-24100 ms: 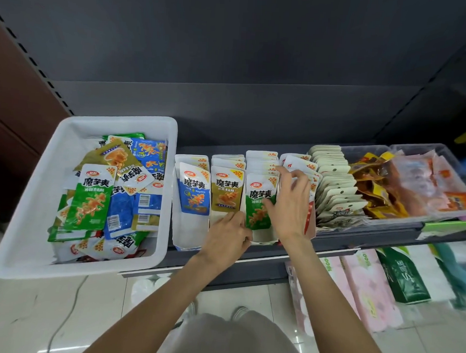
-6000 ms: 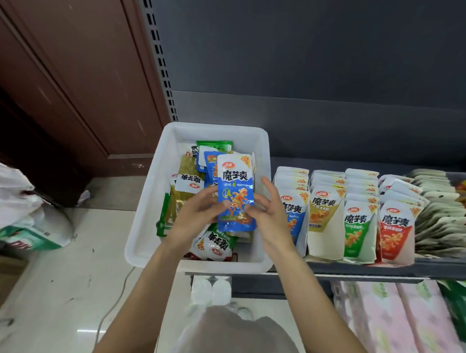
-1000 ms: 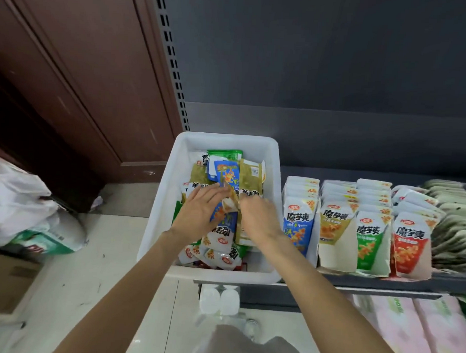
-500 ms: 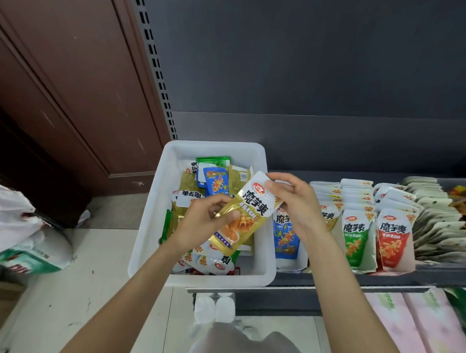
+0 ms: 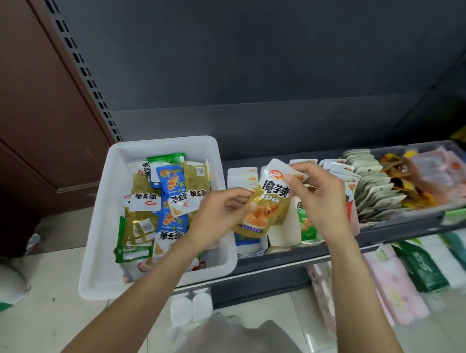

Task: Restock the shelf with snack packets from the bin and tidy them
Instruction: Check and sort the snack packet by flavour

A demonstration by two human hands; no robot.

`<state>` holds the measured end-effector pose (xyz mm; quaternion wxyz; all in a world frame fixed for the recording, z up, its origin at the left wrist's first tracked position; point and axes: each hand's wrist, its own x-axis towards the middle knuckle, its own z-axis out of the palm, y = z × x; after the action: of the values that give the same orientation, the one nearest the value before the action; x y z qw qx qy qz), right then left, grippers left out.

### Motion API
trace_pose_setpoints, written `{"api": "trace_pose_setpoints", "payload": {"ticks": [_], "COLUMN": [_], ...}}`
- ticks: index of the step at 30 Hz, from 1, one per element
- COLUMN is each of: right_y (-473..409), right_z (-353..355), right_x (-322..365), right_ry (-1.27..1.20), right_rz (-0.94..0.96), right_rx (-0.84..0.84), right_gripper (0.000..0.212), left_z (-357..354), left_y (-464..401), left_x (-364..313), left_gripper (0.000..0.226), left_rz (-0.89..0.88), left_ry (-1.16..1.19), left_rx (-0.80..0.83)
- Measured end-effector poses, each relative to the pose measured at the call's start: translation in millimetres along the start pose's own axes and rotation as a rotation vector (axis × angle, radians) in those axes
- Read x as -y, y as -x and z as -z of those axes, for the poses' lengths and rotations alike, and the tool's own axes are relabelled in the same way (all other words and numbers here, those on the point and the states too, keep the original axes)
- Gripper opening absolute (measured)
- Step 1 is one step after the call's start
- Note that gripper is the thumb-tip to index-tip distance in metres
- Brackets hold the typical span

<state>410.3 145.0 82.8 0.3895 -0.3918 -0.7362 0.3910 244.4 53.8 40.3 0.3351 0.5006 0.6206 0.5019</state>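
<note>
A yellow-gold snack packet (image 5: 266, 202) is held upright between both hands above the gap where the white bin (image 5: 98, 240) meets the shelf (image 5: 276, 261). The left hand (image 5: 216, 221) is raised from the 7 o'clock side, its fingers curled and its grip closed on the packet's lower left edge. The right hand (image 5: 319, 201) is brought in from 5 o'clock, and the packet's white top corner is pinched between its thumb and forefinger.

At 9 o'clock of the hands, loose packets (image 5: 155, 207) in blue, green and gold are piled unevenly in the bin, which is set on the shelf's left end. Behind and below the held packet, upright rows of packets (image 5: 304, 227) are stood on the shelf and are partly hidden by the right hand and wrist. At 3 o'clock, a fanned row of pale packets (image 5: 373, 187) is seen, then a clear tray of orange and red snacks (image 5: 437, 180). Pink wrapped packs (image 5: 392, 287) are stored under the shelf at 4 o'clock.
</note>
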Motion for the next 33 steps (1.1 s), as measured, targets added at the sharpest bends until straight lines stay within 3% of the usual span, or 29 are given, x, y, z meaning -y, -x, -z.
{"api": "trace_pose_setpoints", "payload": {"ticks": [5, 10, 14, 20, 24, 26, 28, 30, 33], "right_y": [-1, -4, -10, -14, -4, 5, 16, 26, 32], "right_z": [39, 34, 23, 3, 3, 5, 3, -8, -38], "right_x": [-25, -51, -72, -90, -84, -71, -55, -39, -24], "right_ry": [0.265, 0.456, 0.494, 0.491, 0.410, 0.352, 0.298, 0.231, 0.215], "right_rz": [0.073, 0.108, 0.116, 0.090, 0.035, 0.023, 0.044, 0.058, 0.113], "right_rx": [-0.036, 0.105, 0.230, 0.215, 0.051, -0.082, -0.147, -0.087, 0.147], "right_gripper": [0.007, 0.010, 0.015, 0.025, 0.035, 0.032, 0.026, 0.022, 0.018], "left_z": [-44, -59, -58, -53, -45, -35, -20, 0, 34], "left_y": [-28, -39, -39, -50, -56, -51, -39, -22, 4], "left_x": [5, 19, 24, 32, 27, 22, 21, 25, 38], "left_gripper": [0.018, 0.016, 0.016, 0.016, 0.018, 0.018, 0.022, 0.028, 0.026], "left_rz": [-0.115, -0.198, -0.228, -0.281, -0.328, -0.394, -0.569, -0.672, -0.578], "left_ry": [-0.346, -0.676, -0.663, -0.746, -0.796, -0.764, -0.674, -0.616, -0.701], "left_rx": [0.040, 0.042, -0.028, -0.057, -0.103, -0.214, -0.372, -0.474, -0.490]}}
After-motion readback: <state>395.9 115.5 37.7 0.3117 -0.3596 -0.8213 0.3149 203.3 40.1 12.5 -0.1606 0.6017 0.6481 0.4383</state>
